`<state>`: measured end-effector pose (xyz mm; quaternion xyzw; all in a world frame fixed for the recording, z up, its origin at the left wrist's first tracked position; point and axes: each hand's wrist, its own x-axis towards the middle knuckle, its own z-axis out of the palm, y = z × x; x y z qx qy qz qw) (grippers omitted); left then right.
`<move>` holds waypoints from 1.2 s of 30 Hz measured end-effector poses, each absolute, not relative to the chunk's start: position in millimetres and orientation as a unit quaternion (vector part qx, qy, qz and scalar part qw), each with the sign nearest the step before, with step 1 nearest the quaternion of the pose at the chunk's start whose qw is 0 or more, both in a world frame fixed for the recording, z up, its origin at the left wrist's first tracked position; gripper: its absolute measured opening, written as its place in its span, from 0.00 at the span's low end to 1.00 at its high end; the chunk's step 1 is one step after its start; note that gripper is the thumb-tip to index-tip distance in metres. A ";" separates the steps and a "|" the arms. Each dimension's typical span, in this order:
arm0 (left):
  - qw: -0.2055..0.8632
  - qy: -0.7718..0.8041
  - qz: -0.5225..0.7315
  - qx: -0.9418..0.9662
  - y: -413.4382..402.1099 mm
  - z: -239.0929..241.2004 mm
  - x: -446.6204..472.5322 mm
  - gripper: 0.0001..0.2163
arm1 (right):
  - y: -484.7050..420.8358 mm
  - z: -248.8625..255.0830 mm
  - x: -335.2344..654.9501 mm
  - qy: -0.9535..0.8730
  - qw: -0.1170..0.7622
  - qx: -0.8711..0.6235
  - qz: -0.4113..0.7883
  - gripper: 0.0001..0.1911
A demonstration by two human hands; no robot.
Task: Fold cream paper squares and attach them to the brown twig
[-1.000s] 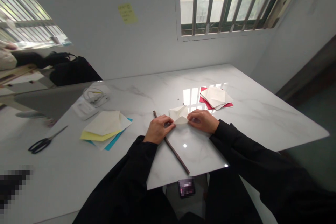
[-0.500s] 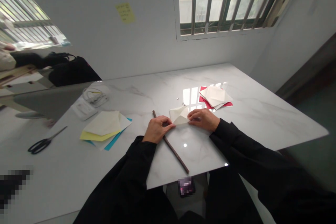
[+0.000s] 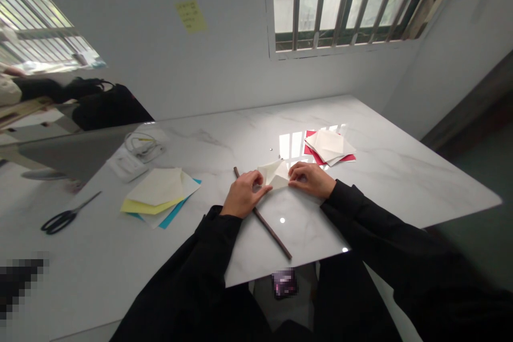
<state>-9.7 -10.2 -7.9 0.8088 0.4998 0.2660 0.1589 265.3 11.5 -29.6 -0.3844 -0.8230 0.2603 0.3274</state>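
Both hands pinch the folded cream paper point(image 3: 276, 173) mid-worktop point(image 3: 401, 181): left hand point(image 3: 242, 195) grips its 8 o'clock corner, right hand point(image 3: 310, 179) its 3 o'clock edge. Brown stick point(image 3: 262, 214) lies under the left hand.

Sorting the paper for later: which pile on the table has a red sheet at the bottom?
The paper pile beyond the right hand, near the window reflection. The left pile shows cream, yellow and blue.

Scissors point(image 3: 66, 217) left of paper stack point(image 3: 160, 195) on table point(image 3: 401, 171).
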 end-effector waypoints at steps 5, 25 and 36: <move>0.120 0.506 0.318 0.793 -6.6 -9.4 -5.0 0.17 | 13.4 -30.0 266.0 -0.821 0.321 -0.387 0.269 0.06; 0.134 0.487 0.256 0.824 10.0 -17.3 7.7 0.10 | 13.9 -32.9 261.6 -0.819 0.323 -0.404 0.250 0.07; 0.095 0.474 0.317 0.816 9.6 -18.7 8.1 0.26 | 13.0 -31.1 258.4 -0.815 0.312 -0.426 0.240 0.08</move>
